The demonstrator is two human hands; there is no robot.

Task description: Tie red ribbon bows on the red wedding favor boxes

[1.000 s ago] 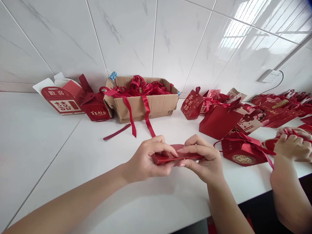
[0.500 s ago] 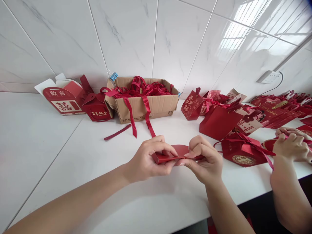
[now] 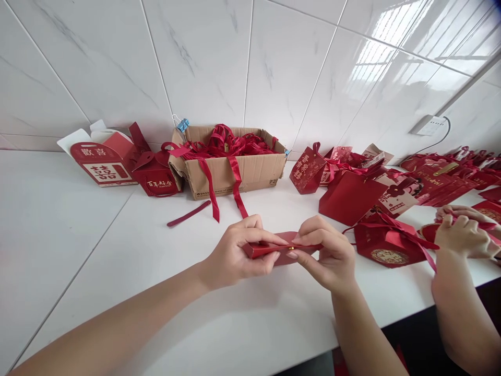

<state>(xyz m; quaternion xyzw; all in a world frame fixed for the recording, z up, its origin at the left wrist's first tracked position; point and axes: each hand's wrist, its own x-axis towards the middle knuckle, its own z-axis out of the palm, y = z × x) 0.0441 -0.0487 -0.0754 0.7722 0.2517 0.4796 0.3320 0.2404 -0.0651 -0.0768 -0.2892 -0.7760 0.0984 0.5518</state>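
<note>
I have both hands on one red folded piece (image 3: pixel 287 237), just below the middle of the frame, held up over the white table (image 3: pixel 117 292). My left hand (image 3: pixel 239 256) pinches its left part, fingers along the top and thumb beneath. My right hand (image 3: pixel 331 256) grips the other end in much the same way, its fingertips close to those of the left. Between my two thumbs, on the near edge, sits one small gold stud (image 3: pixel 291 248).

Beyond my hands, at the centre, stands one cardboard carton (image 3: pixel 213 180) filled with red ribbons (image 3: pixel 223 138), too tangled to count. Two ribbon ends hang over its front, the right one reaching down close to my left hand. I count two blue clips on the carton: a large one (image 3: pixel 182 125) at its left corner, a smaller one (image 3: pixel 287 153) at its right. One dark red strip (image 3: pixel 189 214) lies on the table just in front of it.

Left of the carton I see two boxes: one red and white box (image 3: pixel 107 172) with open flaps and one smaller red box (image 3: pixel 158 184). Right of centre, one hexagonal box (image 3: pixel 391 245) lies nearest me, before a cluster of red boxes (image 3: pixel 350 198) that overlap too much to count. At the right edge are two hands of a co-worker (image 3: pixel 462 235), holding something red.
</note>
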